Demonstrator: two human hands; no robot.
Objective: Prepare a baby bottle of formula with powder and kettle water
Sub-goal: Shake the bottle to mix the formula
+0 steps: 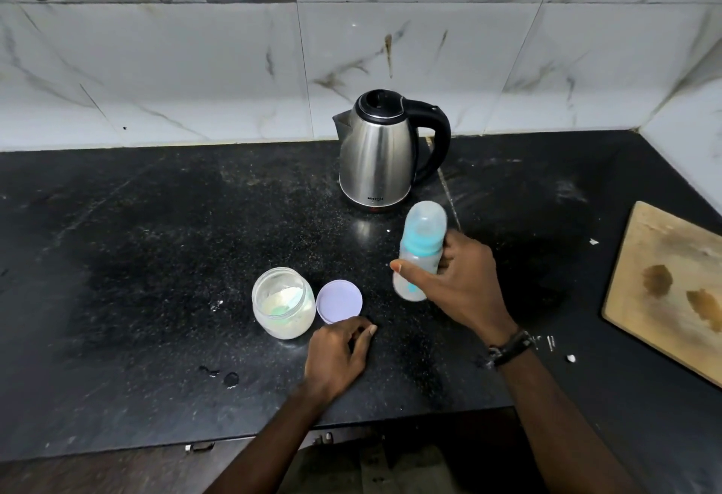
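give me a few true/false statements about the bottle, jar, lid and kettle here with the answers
1. The right hand grips the bottle. True.
2. The jar has its lid on. False: the lid lies on the counter right of the open jar.
3. The kettle stands behind the bottle, lid closed. True.
4. The left hand holds the kettle. False: it rests on the counter near the lid.
5. The bottle's cap is off. False: it is on.

Bare forearms, a dark wristband (510, 344) (beaded, seemingly) on the right wrist.
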